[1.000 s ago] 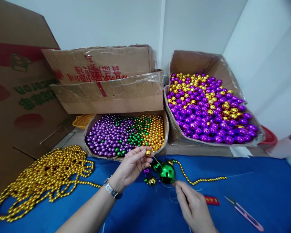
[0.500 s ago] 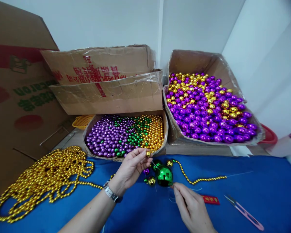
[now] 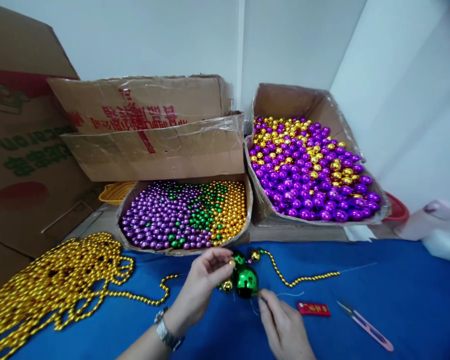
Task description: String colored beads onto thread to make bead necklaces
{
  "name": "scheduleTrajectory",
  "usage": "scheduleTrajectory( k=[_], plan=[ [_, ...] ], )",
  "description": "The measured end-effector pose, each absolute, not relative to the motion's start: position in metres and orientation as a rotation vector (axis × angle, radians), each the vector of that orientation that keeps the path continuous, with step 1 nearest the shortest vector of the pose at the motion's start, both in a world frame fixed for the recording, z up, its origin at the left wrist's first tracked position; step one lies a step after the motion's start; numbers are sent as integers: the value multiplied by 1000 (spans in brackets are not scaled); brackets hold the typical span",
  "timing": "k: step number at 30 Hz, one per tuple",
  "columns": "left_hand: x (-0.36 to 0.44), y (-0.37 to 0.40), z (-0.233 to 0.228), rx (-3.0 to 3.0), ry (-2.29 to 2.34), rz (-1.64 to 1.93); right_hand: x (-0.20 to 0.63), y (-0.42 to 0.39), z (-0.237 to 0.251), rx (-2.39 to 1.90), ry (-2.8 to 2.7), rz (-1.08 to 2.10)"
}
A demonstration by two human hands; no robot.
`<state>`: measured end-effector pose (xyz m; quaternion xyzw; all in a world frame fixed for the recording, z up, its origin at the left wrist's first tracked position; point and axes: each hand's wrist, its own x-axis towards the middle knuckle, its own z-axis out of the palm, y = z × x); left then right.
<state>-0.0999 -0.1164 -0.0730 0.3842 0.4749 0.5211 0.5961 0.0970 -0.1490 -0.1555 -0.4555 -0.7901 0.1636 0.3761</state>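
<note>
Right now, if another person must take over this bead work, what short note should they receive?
Left hand: fingers pinch a small gold bead beside the big green ball.
Right hand: fingers pinch the thread just below that ball.
Done: green ball and a few small beads sit at the end of the gold strand on the blue cloth.
Left: the pinched bead is not yet seated; snips lie to the right, loose beads in the near box.
</note>
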Motion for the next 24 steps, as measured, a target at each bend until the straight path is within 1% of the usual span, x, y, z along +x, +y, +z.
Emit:
scheduleTrajectory(
  k=[4, 7, 10, 13, 18, 21, 24],
  plan=[
    [-93, -126, -94, 1127, 1224, 1105, 101, -150, -177, -1237, -2065, 452],
    [-94, -126, -96, 1332, 1273, 1075, 108, -147, -176, -1239, -2066, 417],
    [-94, -118, -79, 1530, 1319, 1033, 109, -141, -163, -1242, -2010, 421],
    [-88, -103, -50, 1666, 1270, 1044, 103, -132, -147, -1192, -1943, 523],
    [-61, -72, -8, 1670, 1048, 989, 95, -120, -136, -1131, -1656, 816],
    [-41, -56, 6, 1609, 954, 982, 100, -117, -136, -1131, -1356, 1081],
    [-22, -38, 16, 1574, 862, 913, 112, -113, -135, -1130, -1174, 1212]
  ],
)
